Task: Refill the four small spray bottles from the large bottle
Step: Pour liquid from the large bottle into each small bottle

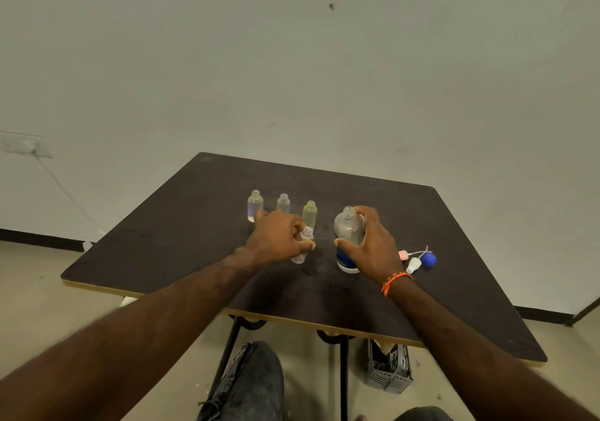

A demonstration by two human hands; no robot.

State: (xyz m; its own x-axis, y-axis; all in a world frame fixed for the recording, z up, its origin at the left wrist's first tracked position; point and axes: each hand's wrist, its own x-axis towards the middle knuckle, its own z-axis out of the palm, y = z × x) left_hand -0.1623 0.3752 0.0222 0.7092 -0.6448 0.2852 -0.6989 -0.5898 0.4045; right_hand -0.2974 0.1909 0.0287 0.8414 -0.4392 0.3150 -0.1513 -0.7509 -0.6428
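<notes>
Clear small bottle (pixel 303 245), uncapped, is gripped by the left hand (pixel 279 237) just above the dark surface (pixel 181 226); the large bottle (pixel 348 239), standing beside it, is grasped by the right hand (pixel 373 245).

On the tabletop (pixel 168 242): three small bottles (pixel 283 203) in a row at the back. In front of them, a fourth small bottle (pixel 303 247), left of the large bottle (pixel 348 239). Right of the large bottle, loose caps (pixel 418 258) lie clustered, count unclear. A crate (pixel 388 372) sits on the floor beneath.

Hands (pixel 279 237) on bottles (pixel 349 235)
</notes>
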